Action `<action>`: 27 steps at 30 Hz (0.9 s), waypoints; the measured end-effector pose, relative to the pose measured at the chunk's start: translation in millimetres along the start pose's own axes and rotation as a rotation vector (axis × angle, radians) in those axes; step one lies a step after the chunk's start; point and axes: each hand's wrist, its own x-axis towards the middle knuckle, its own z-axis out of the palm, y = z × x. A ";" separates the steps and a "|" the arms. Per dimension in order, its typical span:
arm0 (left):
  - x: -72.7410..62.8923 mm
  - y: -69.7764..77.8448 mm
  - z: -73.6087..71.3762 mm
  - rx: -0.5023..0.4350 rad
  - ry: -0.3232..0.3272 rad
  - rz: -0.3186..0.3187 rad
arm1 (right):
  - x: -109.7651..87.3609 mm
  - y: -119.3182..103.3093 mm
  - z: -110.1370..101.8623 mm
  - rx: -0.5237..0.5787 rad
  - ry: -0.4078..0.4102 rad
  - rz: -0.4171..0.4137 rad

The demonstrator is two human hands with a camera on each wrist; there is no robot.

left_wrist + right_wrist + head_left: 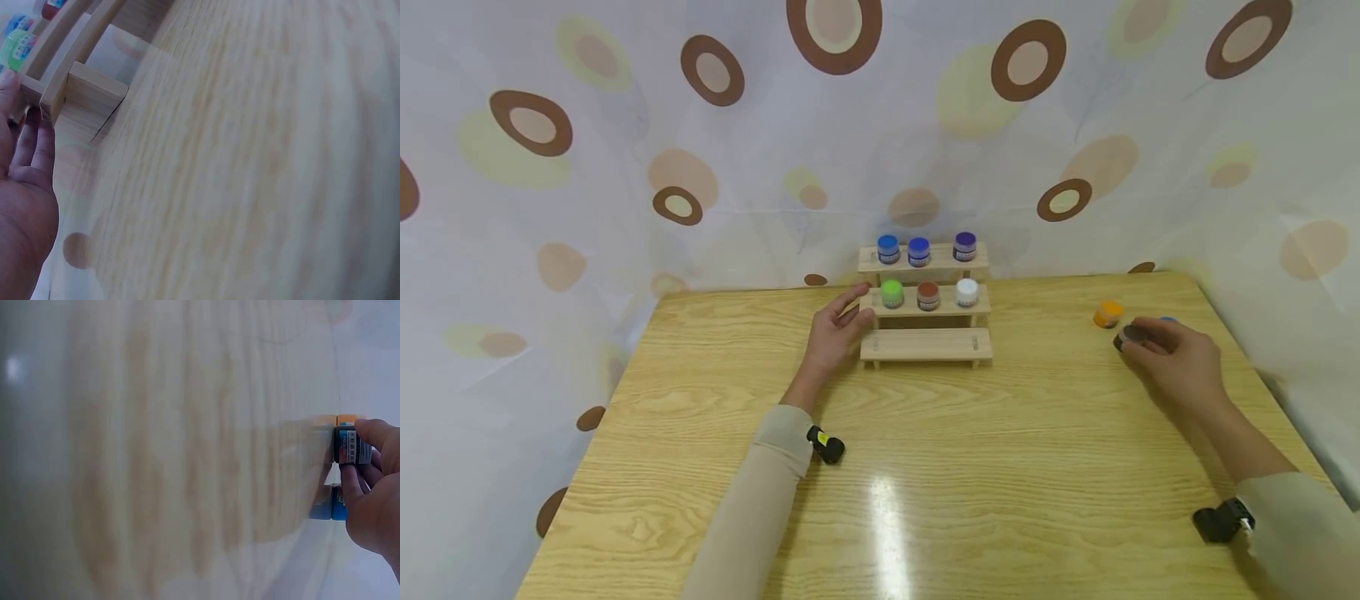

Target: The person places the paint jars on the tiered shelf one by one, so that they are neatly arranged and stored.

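Note:
My left hand [833, 337] grips the left end of a three-tier wooden rack [936, 344] at the middle shelf, thumb at the front. On the top shelf stand two blue-lidded paint jars [888, 250] and a purple one [965, 247]. The middle shelf bears a green jar [892, 293], a brown jar [928, 296] and a white jar [967, 292]; the lowest is bare. Over at the right, my right hand [1183, 362] pinches a black-lidded paint jar [1126, 337] between thumb and fingers. An orange jar [1108, 314] and a mostly hidden blue jar [339, 503] are close by.
The wooden table [1000, 467] reaches back to a patterned cloth [880, 125] hung behind it. More of this cloth hangs along both sides. Small black cameras [827, 446] are strapped at both wrists.

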 end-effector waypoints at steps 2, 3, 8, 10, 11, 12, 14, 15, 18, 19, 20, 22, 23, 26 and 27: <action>0.4 -0.9 0.0 0.000 0.000 0.003 | 1.7 -1.0 1.7 -0.034 0.008 -0.010; 0.6 -1.3 0.0 0.000 0.000 0.005 | 2.3 -1.4 2.3 -0.042 0.013 -0.010; 1.1 -2.1 0.1 -0.003 0.003 0.006 | 2.9 -3.6 3.7 -0.045 0.033 -0.014; 1.2 -2.4 -0.3 0.000 0.000 0.007 | 2.0 -4.5 3.7 -0.040 0.038 -0.017; 1.4 -2.6 -0.6 0.000 -0.003 0.009 | 1.3 -5.1 3.7 -0.034 0.041 -0.020; 1.6 -2.9 -1.0 0.001 -0.006 0.011 | 0.7 -5.8 3.9 -0.028 0.044 -0.025; 1.9 -2.7 -1.8 0.005 -0.008 0.016 | -0.5 -8.4 4.2 -0.021 0.048 -0.032; 2.0 -2.4 -1.8 0.005 -0.007 0.017 | -1.4 -10.2 4.5 -0.019 0.051 -0.036; 1.7 -1.1 -1.9 0.003 -0.005 0.016 | -3.9 -17.0 6.8 -0.003 0.064 -0.046; 1.5 -0.6 -1.9 0.003 -0.004 0.015 | -4.9 -19.5 7.8 -0.004 0.068 -0.049; 1.1 -0.3 -1.8 0.002 -0.002 0.015 | -6.1 -22.3 9.0 -0.001 0.071 -0.048; 1.0 -0.3 -1.7 0.001 -0.006 0.014 | -8.4 -27.9 11.8 0.000 0.074 -0.048; 1.0 -0.5 -1.7 -0.001 -0.007 0.015 | -9.5 -30.5 13.5 -0.001 0.072 -0.048; 1.2 -1.6 -1.7 -0.004 -0.013 0.013 | -12.2 -37.6 19.4 -0.014 0.063 -0.051; 1.3 -2.0 -1.7 -0.003 -0.015 0.012 | -12.8 -39.9 21.7 -0.017 0.061 -0.054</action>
